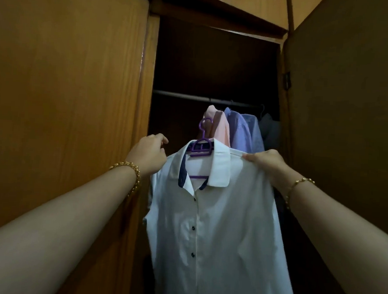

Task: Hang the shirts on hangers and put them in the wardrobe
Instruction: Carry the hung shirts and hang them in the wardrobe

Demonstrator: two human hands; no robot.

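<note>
At the open wardrobe (66, 93), below its rail (191, 97): white shirt (217, 227) on purple hanger (201, 147).
Left hand (148, 153) curled round one shoulder; right hand (267, 161) pinches the other shoulder seam, thumb on top.

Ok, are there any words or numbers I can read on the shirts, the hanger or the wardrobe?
None.
The white shirt, purple hanger, pink shirt, blue shirt and left wardrobe door show no writing.
The small dark fitting on the right door is too dim to read.
</note>
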